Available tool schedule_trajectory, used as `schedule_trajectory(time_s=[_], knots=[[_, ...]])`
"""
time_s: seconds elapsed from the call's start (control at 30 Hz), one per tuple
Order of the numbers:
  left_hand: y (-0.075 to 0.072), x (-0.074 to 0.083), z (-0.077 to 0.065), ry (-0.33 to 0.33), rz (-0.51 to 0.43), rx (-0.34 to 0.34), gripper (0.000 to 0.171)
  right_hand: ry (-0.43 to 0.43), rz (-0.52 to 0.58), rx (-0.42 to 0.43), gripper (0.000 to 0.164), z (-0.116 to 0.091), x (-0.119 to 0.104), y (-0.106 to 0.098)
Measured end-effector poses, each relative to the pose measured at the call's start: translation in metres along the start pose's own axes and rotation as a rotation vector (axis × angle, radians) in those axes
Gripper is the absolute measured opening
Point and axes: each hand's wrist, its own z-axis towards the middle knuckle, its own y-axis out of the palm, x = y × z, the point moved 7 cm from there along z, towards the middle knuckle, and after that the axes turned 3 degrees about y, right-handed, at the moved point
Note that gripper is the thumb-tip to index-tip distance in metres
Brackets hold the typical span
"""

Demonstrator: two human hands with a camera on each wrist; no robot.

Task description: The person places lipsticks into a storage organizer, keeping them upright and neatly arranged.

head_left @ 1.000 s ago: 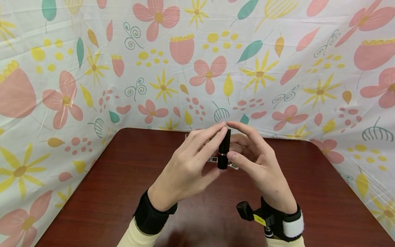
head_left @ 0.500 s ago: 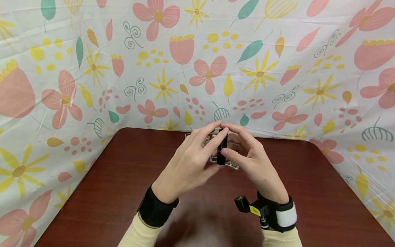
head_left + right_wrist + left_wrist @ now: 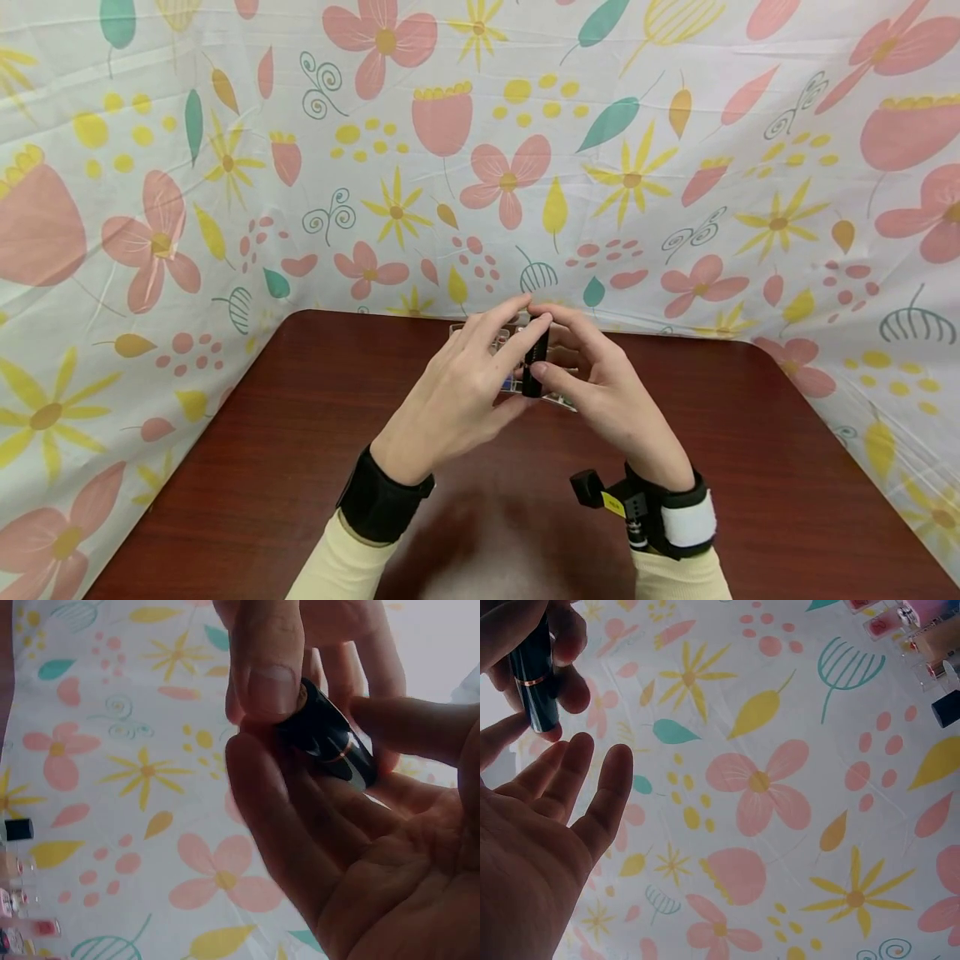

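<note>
A slim black lipstick tube [image 3: 536, 358] with a thin gold band [image 3: 348, 746] stands nearly upright between both hands in the head view. My left hand [image 3: 467, 383] pinches it by its ends, index finger at the top and thumb at the bottom. From the other side my right hand [image 3: 606, 387] holds the tube, thumb on its near side and the other fingers behind. In the left wrist view the tube [image 3: 536, 675] is at upper left, partly covered by fingers. A fingertip covers one end of it in the right wrist view.
A clear organizer [image 3: 561, 402] with small items stands behind the hands on the dark red-brown table [image 3: 315, 400], mostly hidden. Small cosmetics [image 3: 937, 645] show at the left wrist view's upper right. A floral cloth [image 3: 675, 167] surrounds the table at the back and sides.
Both hands have shifted slightly left and away with the lipstick tube. The right forearm has come inward, and a little more of the organizer shows behind. Both hands still hold the tube.
</note>
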Motion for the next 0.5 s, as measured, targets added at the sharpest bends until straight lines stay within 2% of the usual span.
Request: schedule_trajectory(time_s=[0.2,0.33,0.43,0.5], knots=[[0.003,-0.004,-0.001,-0.008,-0.01,-0.008,0.084,0.013,0.006,0.003,0.055,0.001,0.005,0.0],[0.007,-0.011,-0.003,-0.034,-0.024,-0.01,0.082,-0.023,0.025,0.072,0.054,0.003,0.008,-0.008],[0.02,-0.023,-0.008,-0.078,-0.013,-0.044,0.079,-0.008,0.047,0.122,0.053,0.005,0.018,-0.017],[0.035,-0.035,-0.014,-0.126,0.006,-0.102,0.075,0.028,0.056,0.148,0.053,0.006,0.03,-0.023]])
